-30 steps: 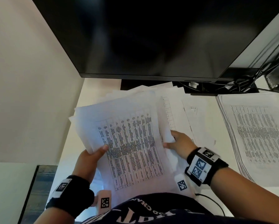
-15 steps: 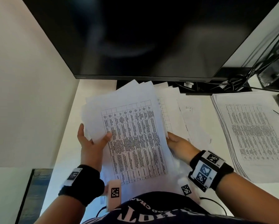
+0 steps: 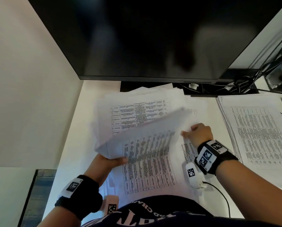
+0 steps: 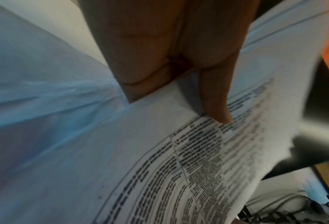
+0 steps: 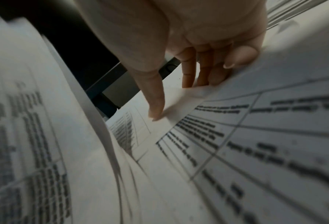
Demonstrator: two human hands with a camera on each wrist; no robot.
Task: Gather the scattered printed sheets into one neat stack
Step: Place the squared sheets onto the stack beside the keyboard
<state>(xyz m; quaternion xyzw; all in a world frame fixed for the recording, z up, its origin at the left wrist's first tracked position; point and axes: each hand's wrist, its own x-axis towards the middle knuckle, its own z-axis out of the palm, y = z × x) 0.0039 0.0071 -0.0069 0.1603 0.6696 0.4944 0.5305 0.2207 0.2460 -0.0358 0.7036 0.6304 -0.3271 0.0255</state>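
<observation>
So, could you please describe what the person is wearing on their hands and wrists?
Both hands are bare. The left wrist has a black band with a white tag bearing a square black-and-white marker, and a pale block with another marker beside it. The right wrist has a black band with white marker plates, plus a white unit with a marker and a thin black cable.

The left hand (image 3: 110,161) is curled, thumb laid on top. The right hand (image 3: 200,133) is stretched forward, fingers extended downward.

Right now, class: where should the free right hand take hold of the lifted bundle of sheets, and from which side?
Judging by its pose, the sagging right edge of the bundle, approached from the right: the left hand pinches only the left corner, leaving that side unsupported beside the right hand.
</observation>
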